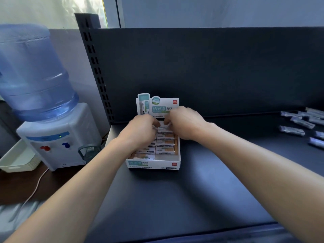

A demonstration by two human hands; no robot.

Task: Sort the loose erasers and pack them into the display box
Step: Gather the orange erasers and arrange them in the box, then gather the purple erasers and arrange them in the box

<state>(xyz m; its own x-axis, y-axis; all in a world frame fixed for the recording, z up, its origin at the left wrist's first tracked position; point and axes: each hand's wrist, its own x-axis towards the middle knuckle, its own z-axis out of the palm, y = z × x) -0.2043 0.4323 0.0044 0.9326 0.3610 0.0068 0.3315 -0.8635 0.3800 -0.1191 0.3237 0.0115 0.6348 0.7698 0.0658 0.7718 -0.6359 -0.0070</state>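
A white display box [154, 165] sits on a dark shelf [201, 181], close to the shelf's left edge and in front of its dark back panel [192, 67]. The box's printed header card [157, 105] stands upright at the far end, and inside the tray the erasers [164, 143] lie flat in two columns, each in a white and tan sleeve, with the right column filled to near the front and a small bare patch at its front right corner. Both bare arms reach in from the bottom of the view and meet over the far end of the box. The left hand [140, 132] covers the far part of the left column, knuckles up, its fingers curled down toward the box's middle. The right hand [185, 123] comes in from the right, its fingers [166, 120] bent inward, and the two hands pinch a white eraser [162, 124] between them just in front of the header card; how firmly each grips it cannot be told. Far to the right on the same shelf lie several clear-wrapped packets [298, 123], well apart from the box. Left of the shelf stands a water dispenser [52, 137] with a blue bottle, a cream basket [17, 160] beside it.
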